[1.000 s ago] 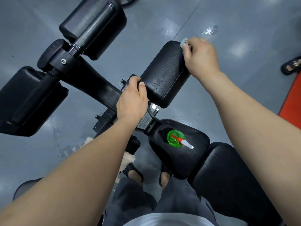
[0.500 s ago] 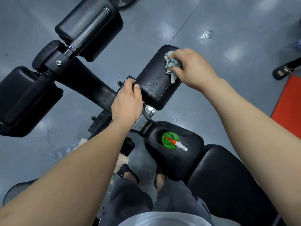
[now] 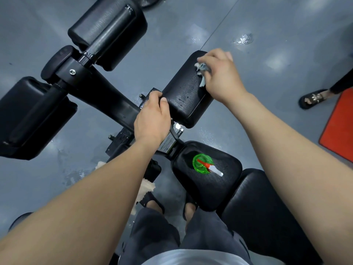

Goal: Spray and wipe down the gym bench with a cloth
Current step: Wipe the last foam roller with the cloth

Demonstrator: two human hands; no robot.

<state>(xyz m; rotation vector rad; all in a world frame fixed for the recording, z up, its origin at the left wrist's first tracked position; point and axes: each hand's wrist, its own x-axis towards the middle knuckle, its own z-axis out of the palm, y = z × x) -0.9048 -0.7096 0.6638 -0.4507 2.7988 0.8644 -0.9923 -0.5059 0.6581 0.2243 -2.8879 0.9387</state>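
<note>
Wiping is well underway here, I'd say, but nowhere near finished. The right hand point(image 3: 219, 77) is bunching a small grey cloth point(image 3: 202, 70) in curled fingers and pressing it onto the far end of a short black pad point(image 3: 183, 96). The left hand point(image 3: 152, 119) is curling round the near end of that same pad, thumb on top, apparently bracing it.

Between the two grips the pad is glistening with droplets. So I'm guessing the spraying is done for this bit, and the stretch from the cloth back toward the left hand is waiting to be dried.

The spray bottle point(image 3: 203, 165) is standing upright on the seat point(image 3: 191, 192), nearer the body than either hand, with nobody touching it. It's green see-through plastic with a red and white nozzle. A few drops are sitting on the seat too, so that one's probably coming up. The two fat rollers point(image 3: 107, 29) out beyond the left hand: can't tell whether they're wet.

Material-wise, the padding is all black vinyl with a fine grain and rounded corners, squashy looking. Water is beading on it instead of soaking in, so it should wipe off easy. The frame point(image 3: 107, 96) is smooth painted metal. The cloth is looking thin and scrunched, maybe damp. The floor point(image 3: 286, 25) is glossy grey with wet patches.
</note>
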